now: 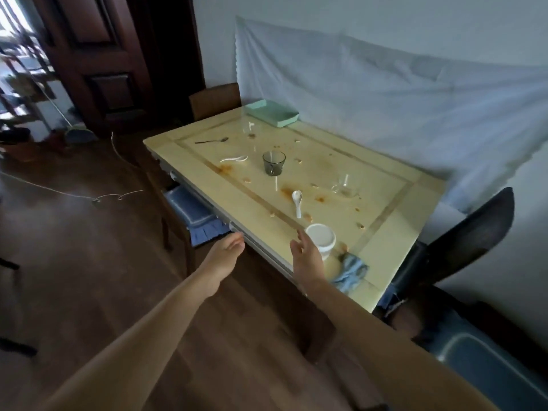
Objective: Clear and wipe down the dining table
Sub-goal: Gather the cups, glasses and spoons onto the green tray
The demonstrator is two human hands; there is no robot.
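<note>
Bench (pixel 382 256) runs diag. away from the cam: near long edge on the left, far long edge vs. a white sheet (pixel 385 99) hung on the wall.

Right hand (pixel 305 256) is open, fingers loosely spread, holding nothing. It sits just beside the left wall of the white cup (pixel 321 238); contact w/ the cup can't be told. Cup stands upright nr the near long edge, close to the near corner. Blue cloth (pixel 351 272) lies crumpled just right of the right wrist, nr that same corner.

Left hand (pixel 225 250) is open too, fingers straight & together, empty. It is off the bench, past the near edge, beside a chair w/ blue cushion (pixel 189 209) tucked under.

Mid-bench:
- white spoon (pixel 297 203) just beyond the cup
- dark glass (pixel 273 163) upright nr ctr
- second white spoon (pixel 234 159) to its left
- metal spoon (pixel 212 140) nr the far-left corner
- clear glass (pixel 344 185) right of ctr; upright or tipped, can't tell
- green tray (pixel 272 112) at the far end, up by the sheet

Orange-brown stains (pixel 286 191) & crumbs are scattered over the inner panel.

Room to move: wood floor (pixel 89 277) left of the bench is wide, w/ a thin cord (pixel 74 195) trailing across it. A dark chair (pixel 462 247) crowds the near-right end.
</note>
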